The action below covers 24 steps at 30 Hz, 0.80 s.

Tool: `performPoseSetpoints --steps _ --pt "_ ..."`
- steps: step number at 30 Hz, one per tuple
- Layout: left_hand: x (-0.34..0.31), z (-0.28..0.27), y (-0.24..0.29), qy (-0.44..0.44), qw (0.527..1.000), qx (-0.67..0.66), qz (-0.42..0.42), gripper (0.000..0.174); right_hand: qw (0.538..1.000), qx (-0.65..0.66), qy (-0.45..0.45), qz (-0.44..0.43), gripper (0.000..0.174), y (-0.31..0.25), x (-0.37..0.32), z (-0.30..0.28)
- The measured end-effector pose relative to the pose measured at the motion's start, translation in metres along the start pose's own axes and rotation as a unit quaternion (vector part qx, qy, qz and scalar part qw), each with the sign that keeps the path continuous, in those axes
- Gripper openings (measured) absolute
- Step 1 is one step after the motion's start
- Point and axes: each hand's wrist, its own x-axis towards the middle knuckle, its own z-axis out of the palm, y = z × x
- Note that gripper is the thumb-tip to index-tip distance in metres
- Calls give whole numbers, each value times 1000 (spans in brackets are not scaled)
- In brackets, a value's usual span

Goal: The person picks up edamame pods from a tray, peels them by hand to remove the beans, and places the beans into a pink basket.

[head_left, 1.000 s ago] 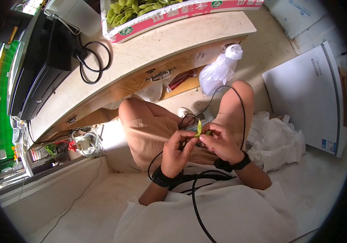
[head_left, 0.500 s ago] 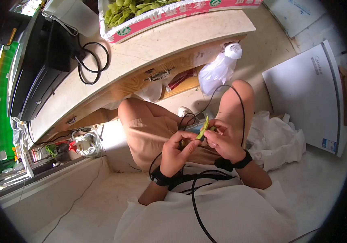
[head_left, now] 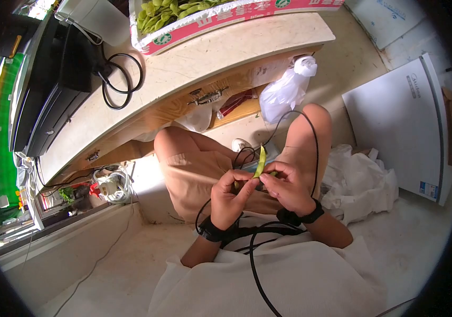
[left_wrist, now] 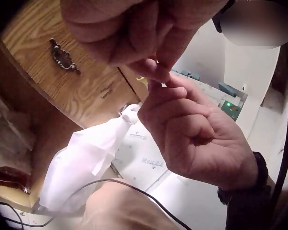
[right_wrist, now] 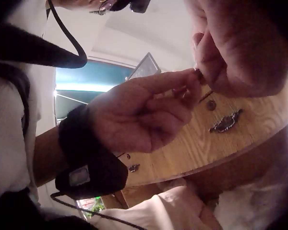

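Observation:
A yellow-green bean pod (head_left: 260, 161) stands upright between the two hands, over the person's lap. My left hand (head_left: 228, 199) pinches its lower end between thumb and fingertips. Right beside it, my right hand (head_left: 290, 189) pinches the same end, and a darker green bit (head_left: 273, 173) shows at its fingers. In the left wrist view, the fingertips of the left hand (left_wrist: 129, 33) and right hand (left_wrist: 197, 129) meet, mostly hiding the pod. The right wrist view shows the left hand (right_wrist: 139, 115) reaching the right hand's fingers, with the pod hidden.
A pink-and-white box (head_left: 205, 26) heaped with green pods stands on the curved counter (head_left: 194, 61). Beneath hang wooden drawers and a tied white plastic bag (head_left: 284, 95). A white Midea appliance (head_left: 400, 127) and crumpled white bags (head_left: 358, 182) lie right. Black cables (head_left: 257, 274) cross the lap.
The pod tilted to the right half a second ago, its pale side showing, then came back upright between the fingertips. The hands shifted only slightly.

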Motion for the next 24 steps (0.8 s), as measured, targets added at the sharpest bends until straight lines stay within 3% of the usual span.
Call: performPoseSetpoints --steps 6,16,19,24 --pt "-2 3 -7 14 1000 8 -1 10 1000 9 23 4 6 6 0 1" --pt "-1 5 -11 -1 991 -128 -34 6 999 7 30 -15 5 7 -1 7" --pt "0 5 -17 7 982 -181 -50 4 997 67 24 4 8 6 0 8" --pt "-2 1 -19 -4 980 -187 -61 3 1000 -28 -10 0 14 -4 1 9"
